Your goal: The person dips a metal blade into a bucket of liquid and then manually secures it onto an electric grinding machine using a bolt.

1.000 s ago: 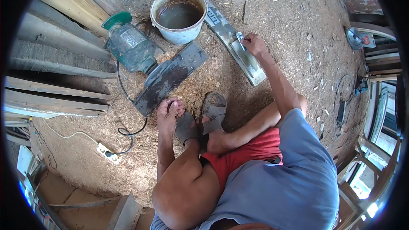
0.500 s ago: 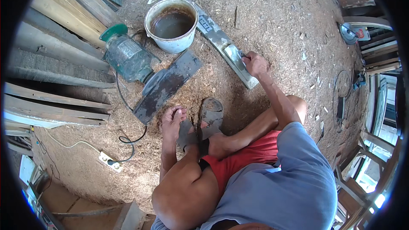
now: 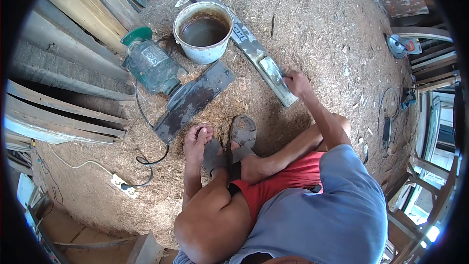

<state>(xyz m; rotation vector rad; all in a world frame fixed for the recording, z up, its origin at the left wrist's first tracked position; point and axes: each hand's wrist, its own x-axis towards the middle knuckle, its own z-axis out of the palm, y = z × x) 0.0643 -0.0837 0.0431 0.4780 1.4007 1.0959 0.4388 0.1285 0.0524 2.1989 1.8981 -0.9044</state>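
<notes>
My right hand (image 3: 298, 84) is closed at the side of a long narrow board (image 3: 252, 49) that lies slantwise on the ground. Its fingers grip a small dark piece (image 3: 287, 75), mostly hidden and too small to name, over a pale flat block (image 3: 271, 70) on the board's near half. My left hand (image 3: 198, 141) hovers by my sandals (image 3: 243, 132) with curled fingers pinched together; what they hold, if anything, cannot be made out. Beyond it lies a dark, wet-looking plank (image 3: 195, 101) against a green electric motor (image 3: 152, 66).
A white bucket (image 3: 202, 55) of murky liquid stands between motor and board. A black cable runs to a white power strip (image 3: 124, 186). Stacked planks (image 3: 63, 63) line the left side. A circular saw (image 3: 396, 46) sits far right. Wood shavings cover the ground.
My right hand has shifted slightly toward me along the board. The left hand keeps its curled pose. The whole view has moved a little.
</notes>
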